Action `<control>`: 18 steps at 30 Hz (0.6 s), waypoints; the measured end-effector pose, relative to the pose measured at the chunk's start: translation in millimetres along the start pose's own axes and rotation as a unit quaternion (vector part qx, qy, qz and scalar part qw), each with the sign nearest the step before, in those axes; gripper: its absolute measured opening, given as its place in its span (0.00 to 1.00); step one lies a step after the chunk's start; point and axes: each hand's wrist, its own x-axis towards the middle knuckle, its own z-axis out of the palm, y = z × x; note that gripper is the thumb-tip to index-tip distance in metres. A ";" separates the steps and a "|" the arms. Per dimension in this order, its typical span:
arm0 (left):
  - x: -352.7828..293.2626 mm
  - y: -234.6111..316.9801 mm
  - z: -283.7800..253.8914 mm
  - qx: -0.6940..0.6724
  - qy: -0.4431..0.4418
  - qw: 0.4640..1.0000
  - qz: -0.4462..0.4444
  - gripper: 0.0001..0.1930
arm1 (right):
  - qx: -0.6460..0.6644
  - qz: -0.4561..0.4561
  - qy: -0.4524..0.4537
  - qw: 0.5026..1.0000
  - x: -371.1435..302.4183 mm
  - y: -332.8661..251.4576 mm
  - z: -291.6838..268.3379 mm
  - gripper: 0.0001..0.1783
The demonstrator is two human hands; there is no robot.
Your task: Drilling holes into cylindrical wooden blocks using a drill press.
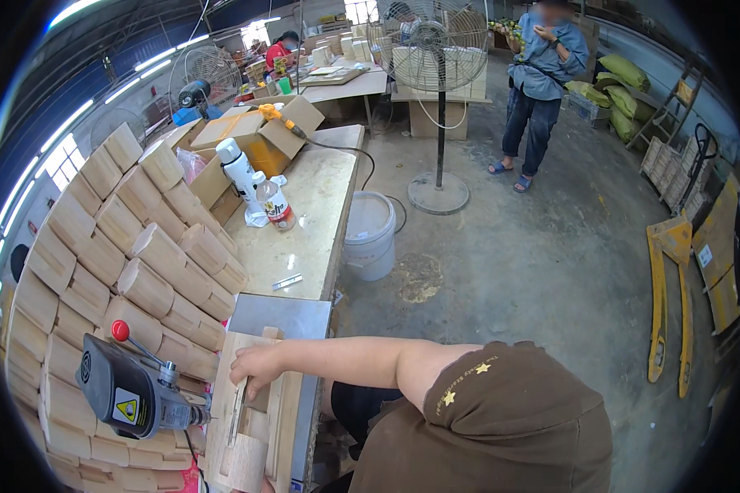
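Observation:
My right hand point(259, 367) reaches across the bench, fingers curled round the top of a slim, greyish strip point(238, 415). The strip lies along a pale wooden jig point(284, 423) with raised side rails. At its lower end sits a rounded wooden block point(244, 462). A little of my left hand point(267, 486) shows at the lower edge beside the block; its fingers are mostly cut off. Left of the jig is a grey and black drilling machine point(123, 394), its chuck and bit pointing toward the wood. A lever with a red knob point(121, 330) rises from it.
Stacked wooden blocks point(99, 238) fill the left side. On the bench stand a white spray can point(237, 168) and a plastic bottle point(273, 201). A white bucket point(372, 234), a standing fan point(440, 107), a person point(543, 74) and a yellow pallet jack point(670, 279) are beyond.

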 end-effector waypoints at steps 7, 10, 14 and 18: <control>-19.9 -32.8 -57.4 -0.100 -0.019 0.933 -0.344 0.18 | -0.035 0.043 -0.061 0.997 -34.7 -27.7 -6.3 0.19; -3.6 -8.9 -67.7 -0.502 0.045 0.781 -0.369 0.22 | -0.006 -0.029 -0.034 0.999 -34.8 -26.8 18.3 0.16; -22.2 -66.8 -5.4 -0.715 0.041 0.540 -0.442 0.28 | -0.068 0.044 0.000 0.997 -57.8 -19.4 -3.8 0.19; 10.4 -31.1 -18.4 -0.686 0.099 0.553 -0.462 0.19 | -0.098 -0.012 -0.005 0.995 -40.8 -41.7 -31.1 0.18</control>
